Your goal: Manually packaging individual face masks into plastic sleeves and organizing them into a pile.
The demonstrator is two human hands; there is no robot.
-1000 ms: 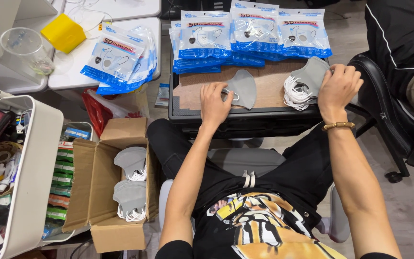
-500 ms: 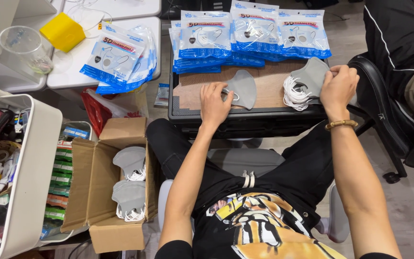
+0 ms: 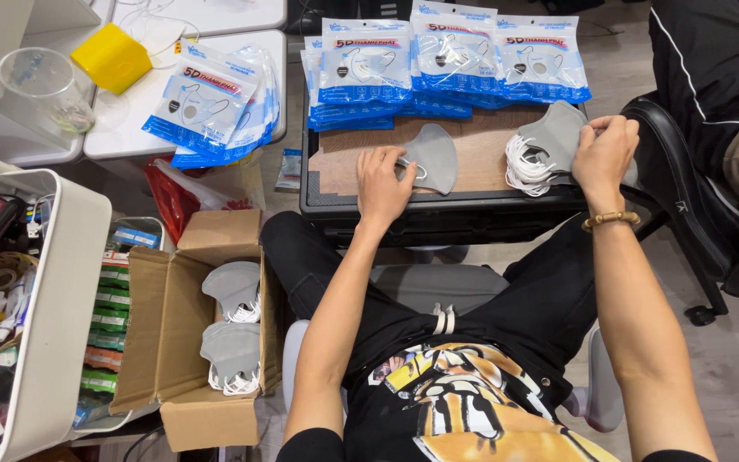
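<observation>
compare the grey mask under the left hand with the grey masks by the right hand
The single mask lies flat and alone mid-board under the left hand; the mask pile is several bunched at the board's right end, gripped by the right hand. The pile shows a tangle of white loops; the single mask barely any. Both are grey.

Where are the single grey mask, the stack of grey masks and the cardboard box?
single grey mask (image 3: 436,156), head view, on its grey middle.
stack of grey masks (image 3: 553,137), head view, top mask's fabric.
cardboard box (image 3: 168,329), head view, left inner wall.
</observation>
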